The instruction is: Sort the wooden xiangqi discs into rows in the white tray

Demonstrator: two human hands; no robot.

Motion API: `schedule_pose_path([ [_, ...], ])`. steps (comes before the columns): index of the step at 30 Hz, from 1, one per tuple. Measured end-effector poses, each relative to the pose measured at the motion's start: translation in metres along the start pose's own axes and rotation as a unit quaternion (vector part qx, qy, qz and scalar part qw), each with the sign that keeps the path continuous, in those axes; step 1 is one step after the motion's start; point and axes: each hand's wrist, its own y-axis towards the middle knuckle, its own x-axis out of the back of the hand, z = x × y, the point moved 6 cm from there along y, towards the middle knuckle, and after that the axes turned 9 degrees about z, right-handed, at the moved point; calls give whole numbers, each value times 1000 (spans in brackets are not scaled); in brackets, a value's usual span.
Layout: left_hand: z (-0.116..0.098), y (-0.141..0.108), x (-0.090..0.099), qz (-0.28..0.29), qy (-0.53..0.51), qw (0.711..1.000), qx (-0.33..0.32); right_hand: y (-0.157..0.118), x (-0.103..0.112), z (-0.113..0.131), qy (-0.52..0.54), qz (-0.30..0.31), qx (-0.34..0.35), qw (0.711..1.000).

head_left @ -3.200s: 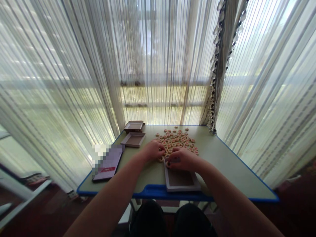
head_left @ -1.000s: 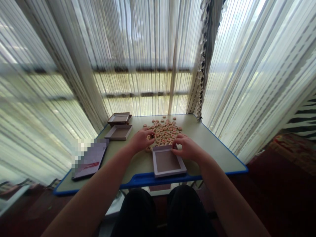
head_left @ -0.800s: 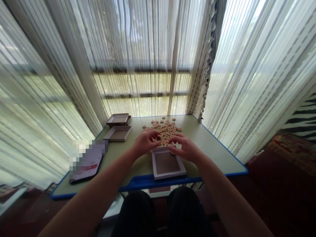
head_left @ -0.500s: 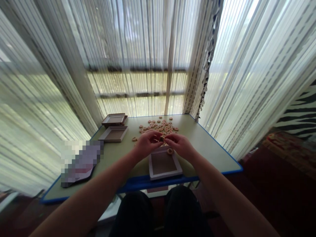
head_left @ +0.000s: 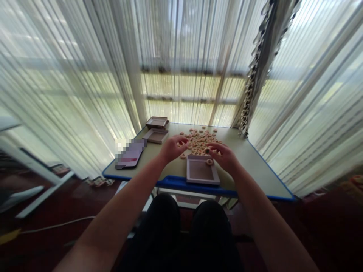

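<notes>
Dark trousers are worn, and both forearms are bare.

You have bare tabletop right of your right hand, out to the blue edge. Scattered Chinese chess pieces crowd the space between and beyond both hands; the near shallow box sits below that gap. Left of your left hand, a strip remains before the tablet and far open box.

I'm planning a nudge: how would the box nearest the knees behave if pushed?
The box looks thin-walled, so probably light. Being wide and low, it should slide rather than tip; the disc inside might shift.
</notes>
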Motion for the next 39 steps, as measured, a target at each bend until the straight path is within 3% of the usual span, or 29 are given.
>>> schedule_pose_path([
  [3,4,-19,2,-21,14,999,29,2,-3,-5,3,-1,12,1000],
  [8,-1,-39,-11,-14,31,999,36,-2,-10,-7,-1,20,-26,999],
  [12,-2,-38,-21,22,49,999,-5,-14,-8,5,-12,23,-8,1000],
  [16,1,-37,-27,69,26,997,-28,-22,-13,12,-60,68,19,996],
  [20,1,-39,-25,65,18,998,-20,-22,-24,14,-123,121,51,984],
  [28,2,-39,-24,70,17,997,-9,-24,-24,16,-162,133,36,977],
  [32,-6,-29,-18,67,50,996,-14,-24,-22,17,-154,123,32,980],
  [39,-25,29,-20,174,52,983,-30,-25,-22,21,-132,119,29,984],
])
